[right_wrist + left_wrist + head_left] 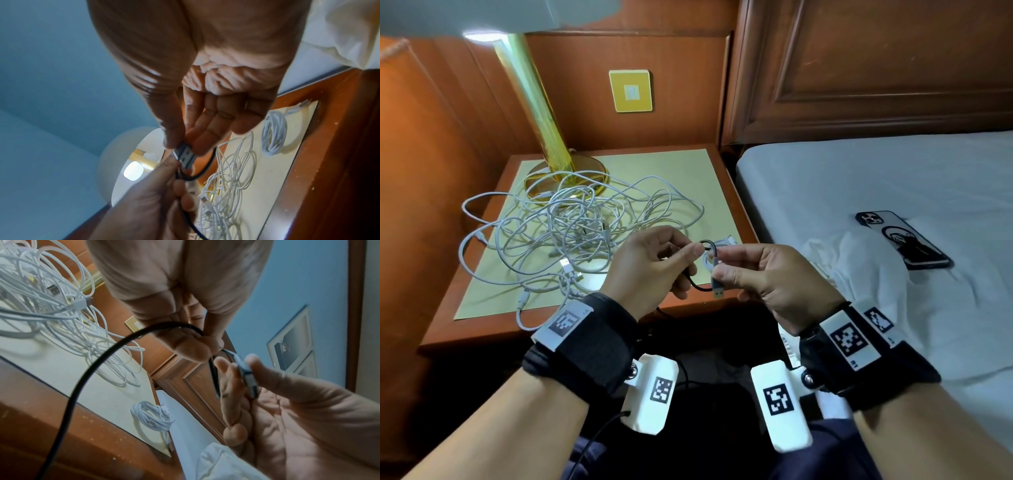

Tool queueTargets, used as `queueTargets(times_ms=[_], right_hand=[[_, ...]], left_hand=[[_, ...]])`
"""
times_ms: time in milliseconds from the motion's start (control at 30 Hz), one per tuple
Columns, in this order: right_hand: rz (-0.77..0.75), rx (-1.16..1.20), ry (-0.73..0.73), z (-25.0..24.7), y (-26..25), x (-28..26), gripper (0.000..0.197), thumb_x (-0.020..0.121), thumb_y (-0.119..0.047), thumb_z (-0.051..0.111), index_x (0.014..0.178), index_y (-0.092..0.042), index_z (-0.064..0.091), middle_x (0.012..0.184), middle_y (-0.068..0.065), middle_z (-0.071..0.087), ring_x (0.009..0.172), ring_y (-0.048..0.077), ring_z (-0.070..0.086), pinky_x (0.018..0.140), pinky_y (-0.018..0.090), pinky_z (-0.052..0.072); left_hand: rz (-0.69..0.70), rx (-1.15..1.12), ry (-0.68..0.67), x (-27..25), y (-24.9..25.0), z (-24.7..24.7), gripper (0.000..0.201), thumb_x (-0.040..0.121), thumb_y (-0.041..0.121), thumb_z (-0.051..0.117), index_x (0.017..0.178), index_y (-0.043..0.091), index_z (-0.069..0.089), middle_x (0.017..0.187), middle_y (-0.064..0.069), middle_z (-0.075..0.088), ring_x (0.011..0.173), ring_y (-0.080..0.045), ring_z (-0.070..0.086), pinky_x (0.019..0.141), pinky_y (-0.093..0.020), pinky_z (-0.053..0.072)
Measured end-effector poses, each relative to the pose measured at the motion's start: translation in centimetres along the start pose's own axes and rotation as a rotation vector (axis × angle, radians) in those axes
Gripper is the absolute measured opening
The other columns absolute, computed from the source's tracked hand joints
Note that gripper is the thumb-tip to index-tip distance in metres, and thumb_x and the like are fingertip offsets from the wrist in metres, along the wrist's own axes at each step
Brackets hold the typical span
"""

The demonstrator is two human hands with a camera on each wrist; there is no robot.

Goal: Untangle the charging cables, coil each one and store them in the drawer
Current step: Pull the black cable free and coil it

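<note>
Your left hand pinches the black cable; your right hand pinches its USB plug. The cable's far end runs out of frame. Only the wrist views clearly show the coiled white cable, at 3 o'clock on the worktop.

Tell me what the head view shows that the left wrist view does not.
Only the head view shows the dark smartphone lying on the white bed sheet and the gold lamp base. Only the left wrist view shows the white framed picture on the blue wall. Both show the thin black cable held by the left hand and right hand, plus the tangled white cables.
</note>
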State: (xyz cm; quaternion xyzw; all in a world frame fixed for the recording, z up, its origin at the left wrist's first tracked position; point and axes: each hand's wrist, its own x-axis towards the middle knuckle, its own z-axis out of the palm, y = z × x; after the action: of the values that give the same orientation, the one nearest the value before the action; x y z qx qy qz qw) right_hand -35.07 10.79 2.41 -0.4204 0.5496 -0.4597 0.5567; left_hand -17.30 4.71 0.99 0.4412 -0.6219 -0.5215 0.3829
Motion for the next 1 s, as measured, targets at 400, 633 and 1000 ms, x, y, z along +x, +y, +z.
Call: queueTargets(times_ms=[400,633,1000], right_hand=[[-0.277,-0.463,0.227,1.1,0.5,-0.2,0.031,0.080,-0.026,0.083,0.108,-0.029,0.070,0.095,-0.008,0.069,0.075,0.002,0.069,0.077,0.018,0.056],[-0.285,-0.411,0.115,1.4,-0.1,-0.5,0.009,0.091,-0.020,0.072,0.099,-0.016,0.074,0.080,-0.002,0.076,0.064,0.008,0.071,0.064,0.023,0.059],[-0.224,-0.459,0.175,0.0,0.8,0.7,0.016,0.085,-0.033,0.076,0.098,-0.032,0.068,0.075,-0.007,0.061,0.061,0.013,0.059,0.070,0.042,0.058]], left_hand=[[-0.111,-0.228,-0.055,0.1,0.6,0.0,0.023,0.091,0.013,0.069,0.091,-0.009,0.062,0.062,-0.011,0.060,0.042,-0.016,0.047,0.041,-0.026,0.048],[-0.160,-0.334,-0.113,0.1,1.0,-0.3,0.020,0.085,0.020,0.069,0.090,0.001,0.063,0.061,-0.008,0.059,0.041,-0.013,0.046,0.038,-0.022,0.045],[-0.020,-0.241,-0.093,0.1,0.9,-0.4,0.022,0.075,0.023,0.075,0.084,0.004,0.068,0.067,-0.008,0.064,0.048,-0.017,0.053,0.047,-0.028,0.052]])
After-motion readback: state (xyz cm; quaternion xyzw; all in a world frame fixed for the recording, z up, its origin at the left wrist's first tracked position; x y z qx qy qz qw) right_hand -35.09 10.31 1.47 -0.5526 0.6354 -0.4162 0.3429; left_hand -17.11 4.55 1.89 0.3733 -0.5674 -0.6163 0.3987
